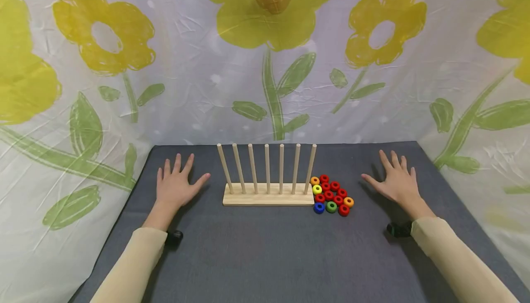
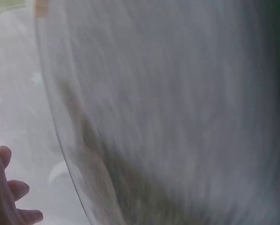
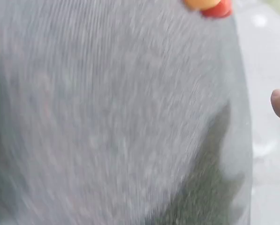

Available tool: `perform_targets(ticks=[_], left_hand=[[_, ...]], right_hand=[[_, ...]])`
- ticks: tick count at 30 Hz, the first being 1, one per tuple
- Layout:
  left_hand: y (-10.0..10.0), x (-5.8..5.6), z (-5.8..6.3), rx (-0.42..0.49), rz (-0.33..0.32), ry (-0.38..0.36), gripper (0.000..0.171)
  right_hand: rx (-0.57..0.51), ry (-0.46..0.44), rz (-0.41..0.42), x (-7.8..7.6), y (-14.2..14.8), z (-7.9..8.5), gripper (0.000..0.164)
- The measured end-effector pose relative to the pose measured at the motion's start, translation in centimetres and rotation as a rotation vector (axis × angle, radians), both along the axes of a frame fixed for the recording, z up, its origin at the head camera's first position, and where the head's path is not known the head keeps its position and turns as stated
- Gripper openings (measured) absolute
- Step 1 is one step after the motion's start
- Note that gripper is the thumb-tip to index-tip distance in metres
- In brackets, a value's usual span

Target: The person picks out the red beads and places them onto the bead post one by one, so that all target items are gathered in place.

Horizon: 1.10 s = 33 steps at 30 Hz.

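My left hand (image 1: 175, 187) is spread with straight fingers over the left side of the table, left of a wooden peg rack (image 1: 268, 200). The rack has a flat pale base and several upright dowels, none carrying a ring. Against its right end lies a cluster of small rings (image 1: 328, 195), mostly red, with some orange, a yellow, a green and a blue one. My right hand (image 1: 396, 183) is spread too, right of the rings, holding nothing. In the left wrist view only some fingertips (image 2: 18, 190) show; the right wrist view catches one fingertip (image 3: 279, 101).
A dark grey cloth (image 1: 265, 252) covers the table. Behind it and at both sides hangs a white curtain (image 1: 186, 86) printed with yellow flowers. Each wrist wears a black camera band, seen as a dark device (image 1: 399, 230) at the right wrist.
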<state>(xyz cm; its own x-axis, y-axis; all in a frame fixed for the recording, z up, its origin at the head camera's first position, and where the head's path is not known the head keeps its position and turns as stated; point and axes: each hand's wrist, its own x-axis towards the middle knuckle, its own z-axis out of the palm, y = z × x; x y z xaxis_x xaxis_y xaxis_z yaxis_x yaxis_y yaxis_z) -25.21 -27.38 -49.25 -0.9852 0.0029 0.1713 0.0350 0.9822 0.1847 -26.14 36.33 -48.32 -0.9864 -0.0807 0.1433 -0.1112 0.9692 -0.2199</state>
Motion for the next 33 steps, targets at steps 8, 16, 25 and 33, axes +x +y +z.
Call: perform_targets(ticks=[8, 16, 25, 33], left_hand=[[1.6, 1.4, -0.1, 0.149, -0.043, 0.015, 0.093], [3.2, 3.1, -0.6, 0.318, -0.071, -0.059, 0.094], [4.9, 3.9, -1.1, 0.441, -0.129, -0.044, 0.092], [6.5, 4.2, -1.6, 0.578, -0.154, -0.053, 0.094]], right_hand=[[-0.184, 0.064, 0.006, 2.1, -1.5, -0.5, 0.098], [-0.339, 0.163, 0.046, 4.1, -3.8, -1.3, 0.086], [-0.466, 0.216, 0.051, 5.9, -5.9, -2.3, 0.08], [-0.572, 0.259, 0.044, 7.4, -7.7, -2.5, 0.069]])
